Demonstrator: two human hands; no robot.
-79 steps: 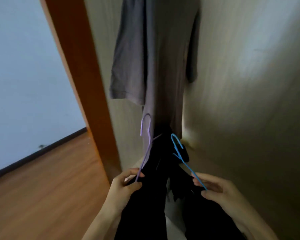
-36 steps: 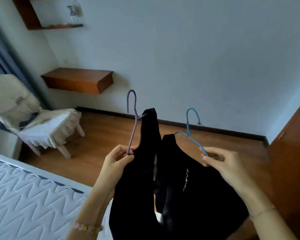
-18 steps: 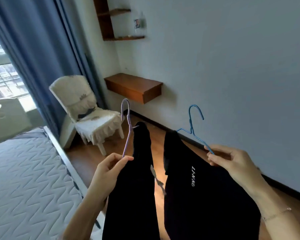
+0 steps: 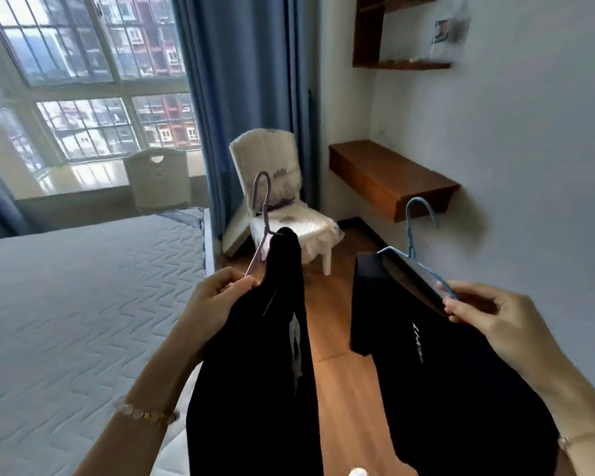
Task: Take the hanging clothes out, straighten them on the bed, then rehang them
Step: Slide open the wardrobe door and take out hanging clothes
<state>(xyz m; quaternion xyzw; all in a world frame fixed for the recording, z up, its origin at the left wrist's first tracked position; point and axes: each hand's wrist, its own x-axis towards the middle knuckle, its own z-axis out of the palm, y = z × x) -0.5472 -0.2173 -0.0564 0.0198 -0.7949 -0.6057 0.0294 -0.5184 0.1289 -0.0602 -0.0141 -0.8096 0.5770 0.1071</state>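
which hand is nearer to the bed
Left. The left hand is by the edge of the bed; the right hand is farther off, near the wall.

The left hand point(image 4: 217, 300) pinches a purple wire hanger point(image 4: 259, 221) carrying a black garment point(image 4: 258, 372). The right hand point(image 4: 488, 317) pinches a blue wire hanger point(image 4: 413, 247) carrying a black lettered shirt point(image 4: 454, 379). A quilted grey mattress point(image 4: 69, 310) lies left, and a white covered chair point(image 4: 279, 187) stands far.
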